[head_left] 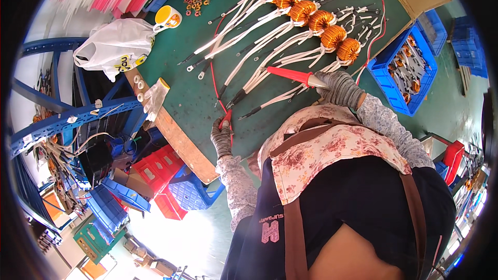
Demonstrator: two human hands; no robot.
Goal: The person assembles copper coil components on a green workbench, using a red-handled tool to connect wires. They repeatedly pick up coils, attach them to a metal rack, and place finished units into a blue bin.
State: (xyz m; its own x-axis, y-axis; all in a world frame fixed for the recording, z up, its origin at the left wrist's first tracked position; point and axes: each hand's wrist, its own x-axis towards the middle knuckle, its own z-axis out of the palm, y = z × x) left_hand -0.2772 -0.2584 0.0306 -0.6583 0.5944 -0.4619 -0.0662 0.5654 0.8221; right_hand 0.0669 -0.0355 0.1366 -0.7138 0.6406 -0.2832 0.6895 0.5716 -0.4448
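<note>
Green workbench (181, 98), cluttered workshop floor

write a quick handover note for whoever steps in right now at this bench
Left hand: gloved, gripping a red wire low on the green table.
Right hand: gloved, holding a red-handled tool over the white leads.
Copper coils: seven in a row, leads fanned out.
Blue bin, at the right, holds more parts.
How far the work has got cannot be told.
</note>
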